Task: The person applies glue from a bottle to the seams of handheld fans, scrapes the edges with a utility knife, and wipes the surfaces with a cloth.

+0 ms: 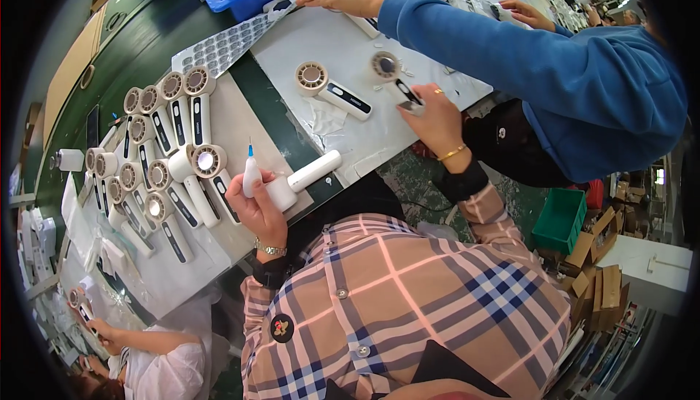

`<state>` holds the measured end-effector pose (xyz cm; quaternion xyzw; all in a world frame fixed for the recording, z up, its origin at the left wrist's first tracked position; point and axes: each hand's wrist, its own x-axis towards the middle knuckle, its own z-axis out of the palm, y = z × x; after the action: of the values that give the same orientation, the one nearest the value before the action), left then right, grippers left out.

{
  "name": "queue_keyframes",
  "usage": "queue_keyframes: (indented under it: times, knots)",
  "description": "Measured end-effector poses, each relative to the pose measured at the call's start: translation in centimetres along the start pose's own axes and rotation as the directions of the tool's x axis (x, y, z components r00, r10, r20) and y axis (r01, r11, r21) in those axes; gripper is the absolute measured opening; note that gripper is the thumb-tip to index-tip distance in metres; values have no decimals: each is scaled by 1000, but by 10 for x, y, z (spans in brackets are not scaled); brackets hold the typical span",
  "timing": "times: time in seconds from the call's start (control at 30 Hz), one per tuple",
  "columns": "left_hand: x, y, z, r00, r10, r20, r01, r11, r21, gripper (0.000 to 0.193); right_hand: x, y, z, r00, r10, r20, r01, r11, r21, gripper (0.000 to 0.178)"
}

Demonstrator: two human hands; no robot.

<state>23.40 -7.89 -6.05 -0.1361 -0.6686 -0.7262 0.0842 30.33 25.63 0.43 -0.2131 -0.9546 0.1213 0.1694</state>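
Observation:
My left hand [259,210] is closed round a small white squeeze bottle [251,175] with a thin blue needle tip pointing up. Right beside those fingers is a white handheld fan [315,171], its handle reaching toward the table's near edge; whether the hand also grips it I cannot tell. In my right hand [437,124] is another handheld fan [394,83], its round head blurred, held over the white work surface. One more handheld fan [333,91] lies between my hands, grille up, with a crumpled white wipe [328,117] just below it.
Several handheld fans [172,119] lie in rows at the left. A co-worker in a blue sleeve [467,43] reaches across the far side, one hand at a sheet of round dark stickers [226,44]. Blue bins [240,8] stand behind. Another person [157,352] works at lower left.

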Motion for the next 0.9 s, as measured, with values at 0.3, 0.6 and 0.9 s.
queue_keyframes:
  times: [0.3,0.6,0.9]
  knots:
    - [-2,1,1,1000,11,-8,-10,999,44,23,24,-49,38,991,-76,111,65,993,99,38]
    - [-1,-1,0,1000,-13,-2,13,1000,6,24,30,-4,64,985,-168,33,147,930,337,29]
    - [-1,-3,-1,1000,-22,5,22,1000,-5,24,62,34,74,980,19,197,-143,756,638,19]
